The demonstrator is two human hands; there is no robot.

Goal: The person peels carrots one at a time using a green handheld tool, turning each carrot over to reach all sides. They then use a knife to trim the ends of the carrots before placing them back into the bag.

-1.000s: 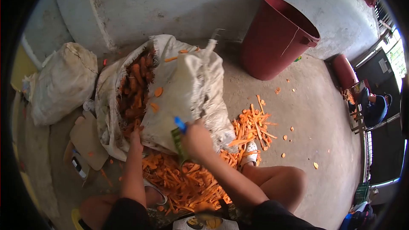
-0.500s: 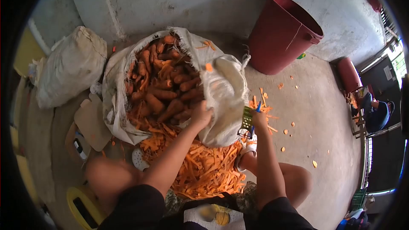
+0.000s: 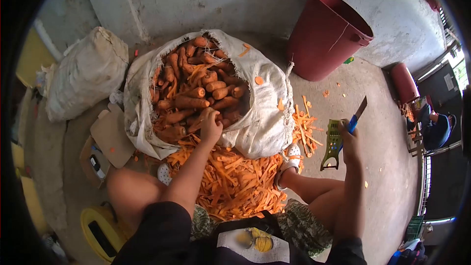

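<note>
An open white sack [image 3: 265,132] full of orange carrots [image 3: 191,102] stands in front of me. My left hand [image 3: 211,126] is at the sack's near edge, its fingers bent together over the carrots; what they hold, if anything, is hidden. Off to the right, my right hand [image 3: 350,142] is closed around a knife [image 3: 359,109] with a blue handle and a green peeler [image 3: 332,145] with holes in it. Orange peelings [image 3: 238,184] lie heaped between my legs, below the sack.
A tall dark red bin [image 3: 324,37] stands by the wall. Another white sack [image 3: 88,76] is at the left, above a cardboard box [image 3: 112,140]. A yellow container [image 3: 98,233] sits lower left. At the far right is a seated person [image 3: 434,127].
My left hand has moved left from the sack's cloth to the carrots. My right hand has swung right, away from the sack, with the knife and peeler. The sack's flap has opened outward.
</note>
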